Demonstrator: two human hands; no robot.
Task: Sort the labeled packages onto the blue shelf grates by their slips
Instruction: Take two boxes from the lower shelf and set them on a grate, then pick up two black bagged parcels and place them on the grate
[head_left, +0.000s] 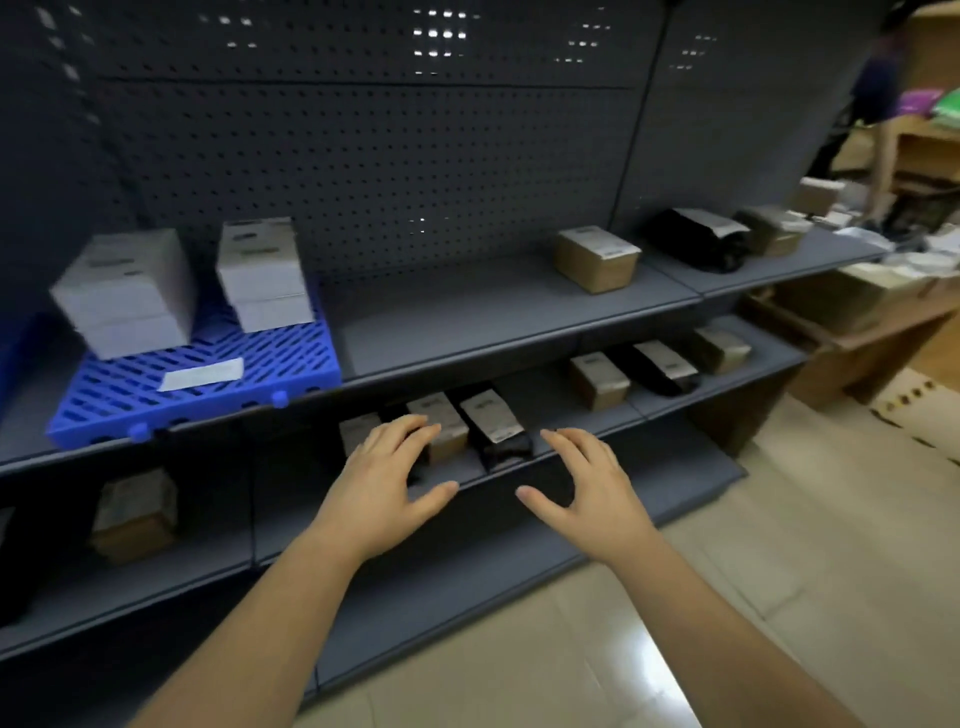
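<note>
Head view, grey pegboard shelving, blue grate, tile floor, left hand, right hand, fingers spread wide.

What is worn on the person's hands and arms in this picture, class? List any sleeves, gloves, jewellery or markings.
Nothing is worn that shows. The left hand and right hand are bare: no gloves and no rings to be seen. The left forearm and right forearm are uncovered down to the picture's edge, with no sleeves, watch, wristband or markings.
</note>
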